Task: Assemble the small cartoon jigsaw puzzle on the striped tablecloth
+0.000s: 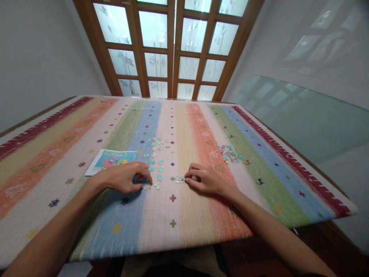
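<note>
My left hand [128, 177] hovers low over the cloth with its fingers curved and thumb apart. Its index fingertip is at or just above a yellowish jigsaw piece [147, 187]; contact is hard to make out. Close by lies a pale green jigsaw piece [157, 186], with several teal jigsaw pieces [160, 169] loosely spread beyond it. My right hand [203, 179] pinches the right end of a small strip of joined jigsaw pieces [180, 179] that lies flat on the cloth. The strip's right end is hidden by the fingertips.
A cartoon reference picture [115, 157] lies behind my left hand, partly covered by it. Farther right is a heap of mixed jigsaw pieces [230, 154]. The striped tablecloth [173, 238] covers the table, with its front edge near my body. A glass panel [302, 111] stands along the right side.
</note>
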Demonstrator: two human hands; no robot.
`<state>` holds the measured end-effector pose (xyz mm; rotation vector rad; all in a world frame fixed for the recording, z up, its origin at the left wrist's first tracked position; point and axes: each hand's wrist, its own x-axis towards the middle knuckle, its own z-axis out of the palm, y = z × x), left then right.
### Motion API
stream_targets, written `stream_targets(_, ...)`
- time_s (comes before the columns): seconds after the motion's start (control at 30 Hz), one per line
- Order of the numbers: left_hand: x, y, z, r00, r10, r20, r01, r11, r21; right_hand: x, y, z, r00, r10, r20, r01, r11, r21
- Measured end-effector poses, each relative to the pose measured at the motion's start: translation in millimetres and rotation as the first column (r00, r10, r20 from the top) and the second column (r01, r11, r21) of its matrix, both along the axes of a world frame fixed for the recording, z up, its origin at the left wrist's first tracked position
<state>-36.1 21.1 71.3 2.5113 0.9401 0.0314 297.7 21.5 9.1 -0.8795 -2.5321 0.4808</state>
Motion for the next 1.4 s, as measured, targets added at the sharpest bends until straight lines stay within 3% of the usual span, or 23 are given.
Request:
stream_targets(0.13, 3, 2, -5.3, 1.000, 0.025, -0.016, -0.026, 0.994, -0.107, 0, 0, 0.6, 1.000, -0.003, -0.020, 0.003, 1.000, 0.004)
stream_targets(0.43, 4, 4, -8.9, 0.999, 0.010, 0.032, -0.006, 0.989, -0.145, -1, -1, 1.3, 1.000, -0.001, -0.026, 0.001, 1.000, 0.008)
stream_targets(0.63, 10, 4, -7.0, 0.977, -0.023, 0.213, 0.070, 0.974, -0.217, 0, -1, -0.5, 1.000, 0.016, 0.006, -0.016, 1.000, 0.007)
stream_targets(0.83, 39, 3, -20.5, 0.915, 0.154, 0.374, -0.070, 0.971, -0.228, -1, -2, 0.8, 1.000, 0.011, 0.014, -0.011, 1.000, -0.007)
stream_targets(0.93, 57, -1, -30.0, 0.878, 0.201, 0.434, -0.129, 0.973, -0.190, -2, -2, 1.2, 1.000, 0.010, 0.022, -0.010, 1.000, -0.013)
stream_targets(1.07, 68, -4, -41.3, 0.869, 0.181, 0.460, -0.171, 0.983, -0.064, -2, -2, 1.7, 0.999, 0.005, 0.042, -0.004, 1.000, -0.019)
stream_targets(1.4, 70, -1, -55.5, 0.917, 0.027, 0.397, -0.093, 0.985, 0.148, -2, -3, 3.6, 0.999, 0.007, 0.045, -0.006, 1.000, -0.015)
